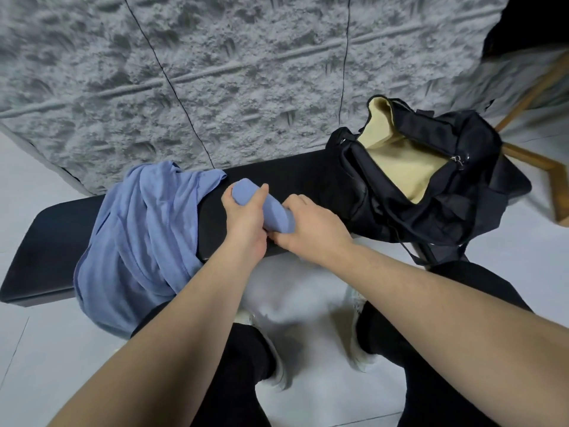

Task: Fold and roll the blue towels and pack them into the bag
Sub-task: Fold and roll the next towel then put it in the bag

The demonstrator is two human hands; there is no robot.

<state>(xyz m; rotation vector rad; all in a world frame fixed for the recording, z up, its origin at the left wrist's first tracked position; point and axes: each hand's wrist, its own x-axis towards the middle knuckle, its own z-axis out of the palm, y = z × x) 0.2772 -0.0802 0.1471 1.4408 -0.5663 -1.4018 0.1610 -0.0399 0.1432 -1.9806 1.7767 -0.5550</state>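
One rolled towel [271,208] is held above a black bench [46,241], tilted with its far end up and to the left. The left hand [246,217] grips its upper part, fingers and thumb curled round the roll. The right hand [311,226] clasps the lower end, fingers curled under it. The two hands touch below the roll.

One loose heap of blue cloth [138,235] lies on the bench to the left, spilling over the near edge; it may be more than one towel, the folds hide the count. One black bag [431,186] sits on the bench's right end, unzipped, its tan lining [403,161] showing.

Behind stands a grey wall [215,72].
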